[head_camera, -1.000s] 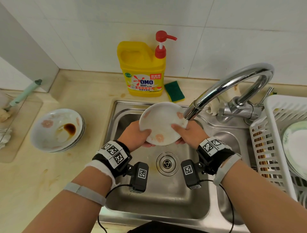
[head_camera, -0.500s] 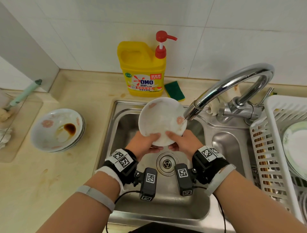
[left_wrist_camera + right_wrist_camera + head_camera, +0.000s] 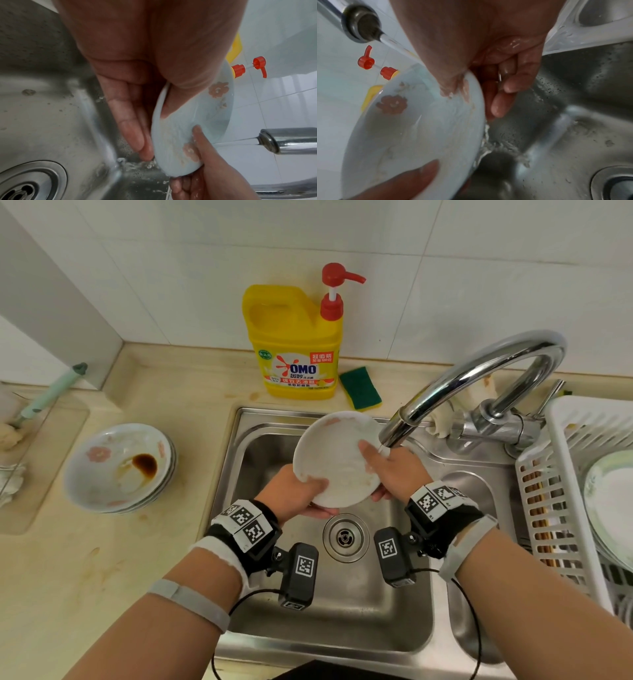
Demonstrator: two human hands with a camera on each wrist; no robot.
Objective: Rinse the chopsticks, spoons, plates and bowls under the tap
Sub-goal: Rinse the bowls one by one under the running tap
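A white plate (image 3: 329, 453) with pink flower prints is tilted over the sink (image 3: 260, 446), just under the tap spout (image 3: 394, 433). My left hand (image 3: 298, 491) grips its near-left rim, thumb on the inner face, fingers behind. My right hand (image 3: 387, 470) holds the right rim with the thumb across the wet inside. Water runs from the tap (image 3: 359, 23) onto the plate (image 3: 412, 128) and drips off its lower edge. The plate (image 3: 192, 127) stands edge-on in the left wrist view. Dirty bowls (image 3: 120, 467), the top one holding brown sauce, are stacked on the counter at left.
A yellow detergent jug (image 3: 294, 344) with a red pump and a green sponge (image 3: 359, 387) stand behind the sink. A white drying rack (image 3: 561, 474) at right holds plates (image 3: 609, 501) and chopsticks. A brush (image 3: 51, 392) lies on a tray at far left. The drain (image 3: 345, 537) is below my hands.
The plate has tipped and turned in my hands under the spout. My right thumb slid up across its inside face toward the stream, and both hands shifted slightly right.
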